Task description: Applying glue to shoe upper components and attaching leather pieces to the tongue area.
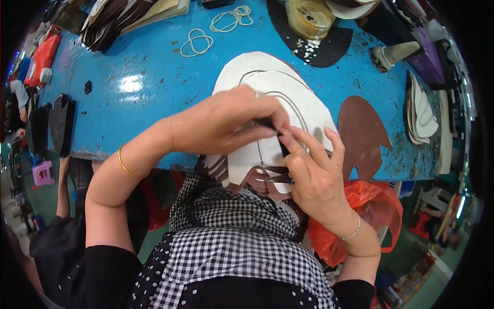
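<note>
Worktable (134, 92), blue and scuffed, carrying 1 stack of white cut shoe-upper pieces (288, 98) at its near edge. Left hand (221, 126) pinching a small dark strip (267, 123) above the stack; right hand (314, 175) meeting it, fingertips gripping the same strip. Brown cut piece (363, 134) just beside. Rubber bands (195, 42) further back.

Your left hand (221, 126) covers most of the small dark piece (267, 123) pinched at its fingertips, so you cannot tell its shape. Your right hand (314, 175) hides the lower edge of the white cut pieces (288, 98) (and part of the scissors (275, 175) too). The jar (309, 18) and stacked sheets (128, 15) run off the top edge.
</note>
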A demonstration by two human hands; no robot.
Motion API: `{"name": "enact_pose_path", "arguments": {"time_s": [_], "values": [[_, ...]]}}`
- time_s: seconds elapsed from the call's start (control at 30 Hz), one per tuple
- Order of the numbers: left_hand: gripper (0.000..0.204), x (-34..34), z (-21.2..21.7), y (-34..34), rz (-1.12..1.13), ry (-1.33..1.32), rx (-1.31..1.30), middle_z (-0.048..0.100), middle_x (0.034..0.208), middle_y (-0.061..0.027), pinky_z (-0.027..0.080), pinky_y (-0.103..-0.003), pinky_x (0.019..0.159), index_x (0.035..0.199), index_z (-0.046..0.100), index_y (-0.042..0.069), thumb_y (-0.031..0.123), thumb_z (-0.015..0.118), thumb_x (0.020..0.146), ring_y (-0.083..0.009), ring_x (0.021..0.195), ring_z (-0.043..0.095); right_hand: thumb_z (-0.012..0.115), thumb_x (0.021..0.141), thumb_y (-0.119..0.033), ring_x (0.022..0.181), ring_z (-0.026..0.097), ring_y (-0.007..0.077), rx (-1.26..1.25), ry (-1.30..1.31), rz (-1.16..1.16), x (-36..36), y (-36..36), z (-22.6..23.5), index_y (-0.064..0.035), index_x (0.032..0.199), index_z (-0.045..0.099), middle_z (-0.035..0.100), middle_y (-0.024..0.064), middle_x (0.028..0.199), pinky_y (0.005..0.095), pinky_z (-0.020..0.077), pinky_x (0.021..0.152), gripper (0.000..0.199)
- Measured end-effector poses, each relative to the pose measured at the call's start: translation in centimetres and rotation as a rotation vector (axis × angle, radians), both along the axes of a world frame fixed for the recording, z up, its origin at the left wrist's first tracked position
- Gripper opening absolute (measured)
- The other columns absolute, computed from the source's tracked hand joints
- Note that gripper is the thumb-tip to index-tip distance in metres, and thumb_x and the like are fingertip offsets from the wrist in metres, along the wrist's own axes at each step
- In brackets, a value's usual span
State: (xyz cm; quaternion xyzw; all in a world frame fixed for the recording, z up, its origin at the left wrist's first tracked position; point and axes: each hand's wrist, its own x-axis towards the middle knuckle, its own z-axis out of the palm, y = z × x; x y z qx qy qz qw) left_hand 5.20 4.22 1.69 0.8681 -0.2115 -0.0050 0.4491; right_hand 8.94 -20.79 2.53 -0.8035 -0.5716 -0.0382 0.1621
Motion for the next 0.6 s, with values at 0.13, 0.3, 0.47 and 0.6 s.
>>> {"name": "enact_pose_path", "arguments": {"time_s": [0.13, 0.3, 0.47, 0.6], "values": [[0.020, -1.9, -1.1, -1.1, -0.002, -0.126, 0.075, 0.069, 0.125, -0.0028, 0.043, -0.042, 0.096, 0.096, 0.058, 0.009, 0.003, 0.071, 0.083, -0.0244, 0.110, 0.063, 0.066, 0.072, 0.006, 0.130, 0.056, 0.0277, 0.060, 0.173, 0.032, 0.8, -0.8, -0.1, -0.0087, 0.093, 0.051, 0.066, 0.0113, 0.133, 0.0585, 0.0295, 0.110, 0.030], [0.016, -3.4, -1.9, -2.0, 0.041, -0.302, 0.337, 0.063, 0.140, 0.0065, 0.042, -0.044, 0.104, 0.086, 0.052, 0.011, 0.008, 0.068, 0.085, -0.0196, 0.133, 0.054, 0.064, 0.084, -0.006, 0.123, 0.059, 0.0258, 0.058, 0.069, 0.007, -1.3, -2.5, 0.1, -0.0072, 0.090, 0.056, 0.066, 0.0113, 0.131, 0.0571, 0.0333, 0.106, 0.010], [0.016, -3.5, -1.8, -1.9, 0.031, -0.283, 0.372, 0.062, 0.141, 0.0057, 0.041, -0.045, 0.106, 0.085, 0.051, 0.012, 0.011, 0.066, 0.087, -0.0193, 0.135, 0.052, 0.063, 0.086, -0.008, 0.105, 0.061, 0.0221, 0.004, 0.050, 0.010, -2.2, -2.9, 0.2, -0.0076, 0.087, 0.057, 0.065, 0.0121, 0.132, 0.0535, 0.0353, 0.104, 0.006], [0.018, -3.4, -2.1, -2.2, 0.037, -0.284, 0.336, 0.063, 0.139, 0.0053, 0.041, -0.045, 0.106, 0.086, 0.051, 0.011, 0.009, 0.068, 0.086, -0.0195, 0.135, 0.053, 0.064, 0.082, -0.006, 0.098, 0.061, 0.0204, -0.003, 0.072, 0.027, -2.4, -4.0, 0.3, -0.0067, 0.089, 0.058, 0.066, 0.0122, 0.130, 0.0486, 0.0376, 0.102, 0.010]]}}
